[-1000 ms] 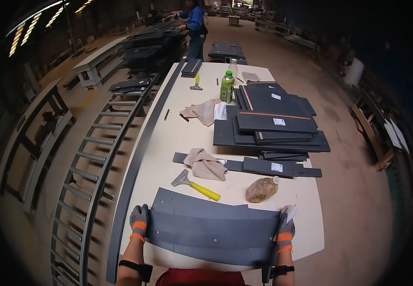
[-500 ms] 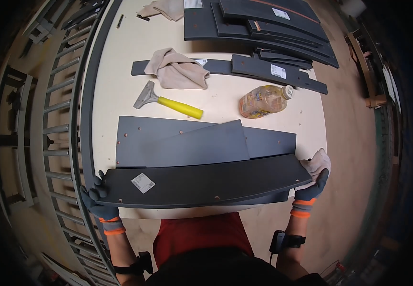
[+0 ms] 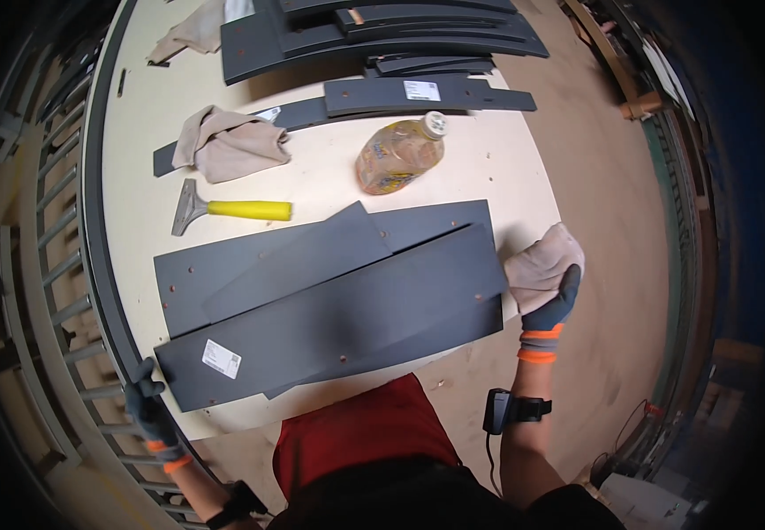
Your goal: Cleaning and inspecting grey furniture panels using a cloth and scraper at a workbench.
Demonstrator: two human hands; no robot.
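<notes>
A dark grey board (image 3: 338,318) with a white label and several holes lies at a slant across other boards on the table. Just off its left end is my left hand (image 3: 148,406), in a grey glove with an orange cuff. Its fingers are apart and nothing is in them. Past the board's right end, my right hand (image 3: 552,309), gloved alike, is closed on a beige rag (image 3: 543,265). Beneath the labelled board, a second grey board (image 3: 312,247) rests at an angle on another grey board (image 3: 453,212).
A scraper (image 3: 246,210) with a yellow handle, a crumpled rag (image 3: 228,146) and a plastic bottle (image 3: 400,155) stand or lie beyond the boards. Farther back are narrow boards (image 3: 374,95) and a stack of dark boards (image 3: 312,53). A roller conveyor (image 3: 69,265) runs along the left.
The labelled board, held at both ends before, now lies on the other boards. My left hand has let go of it; my right hand has moved off its end with the rag. The view has shifted.
</notes>
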